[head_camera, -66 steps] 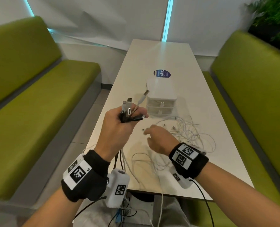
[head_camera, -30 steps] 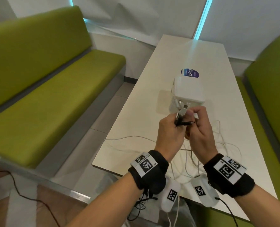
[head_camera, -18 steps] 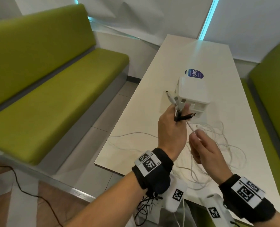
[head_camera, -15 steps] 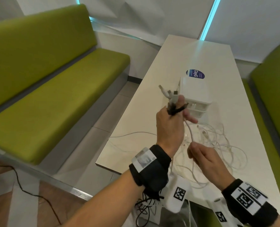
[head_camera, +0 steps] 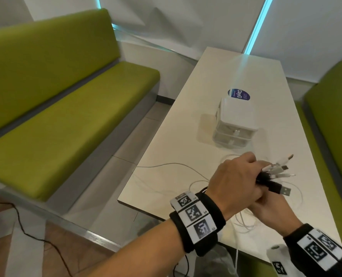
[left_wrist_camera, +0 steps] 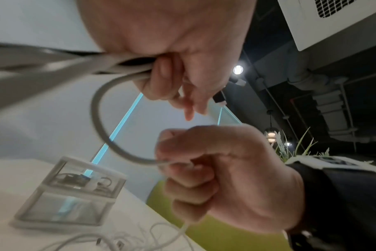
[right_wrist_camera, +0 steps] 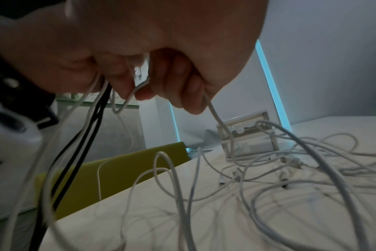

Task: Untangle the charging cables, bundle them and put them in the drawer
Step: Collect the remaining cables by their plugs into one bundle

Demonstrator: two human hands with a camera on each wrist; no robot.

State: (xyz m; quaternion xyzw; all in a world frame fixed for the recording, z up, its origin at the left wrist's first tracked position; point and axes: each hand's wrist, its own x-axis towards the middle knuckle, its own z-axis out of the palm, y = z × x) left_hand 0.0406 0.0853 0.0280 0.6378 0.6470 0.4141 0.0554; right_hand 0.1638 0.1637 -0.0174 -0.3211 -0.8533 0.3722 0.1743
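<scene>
Progress is approx. half way, in my judgement. Left hand point(head_camera: 235, 185) is closed in a fist around the bunch of cable ends point(head_camera: 274, 174), black and white ones together, and the plugs stick out past the fingers toward the right. Right hand point(head_camera: 270, 210) is just under and behind the left one; in the left wrist view its fingers are curled tight on one white cable point(left_wrist_camera: 110, 135), which makes a short loop up to the left fist. In the right wrist view several white and black strands hang down from the hands, so the lengths are not yet wound.

Done so far, as far as I see: the plug ends are collected in one hand. Left to do: most of the white cables point(right_wrist_camera: 290, 178) lie loose and crossing each other on the table point(head_camera: 196, 124), near the hands and in front of the drawer unit point(head_camera: 234, 122), so they need untangling, coiling into a bundle and tying, if a tie is there (I see none). The small drawer unit stands further on the table, both drawers look closed; top one has smth inside already, cannot tell what. So a drawer must be opened and the bundle put in
</scene>
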